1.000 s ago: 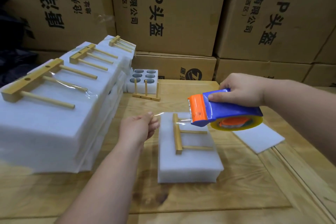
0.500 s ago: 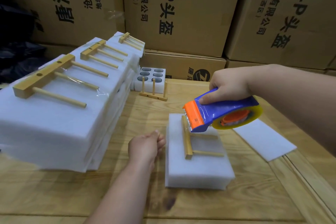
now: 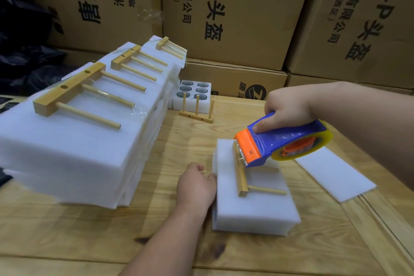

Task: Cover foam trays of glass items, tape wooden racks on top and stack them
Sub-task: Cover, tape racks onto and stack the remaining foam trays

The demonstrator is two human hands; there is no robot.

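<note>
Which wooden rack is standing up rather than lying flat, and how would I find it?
Look to the far edge of the wooden table, below the wall of cardboard boxes. There an uncovered foam tray shows six round holes, and the upright rack stands right in front of it. Its three pegs point up; every other rack lies flat on foam.

left hand (image 3: 195,187) now against foam tray (image 3: 255,204), tape dispenser (image 3: 280,141) lower

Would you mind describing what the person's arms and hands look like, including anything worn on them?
Both are bare. The left hand and its forearm show no glove, sleeve, watch or bracelet, and no ring that I can make out. The right hand is likewise ungloved, and its forearm is uncovered as far as the edge of the picture. No markings or cables are visible on either arm.
</note>
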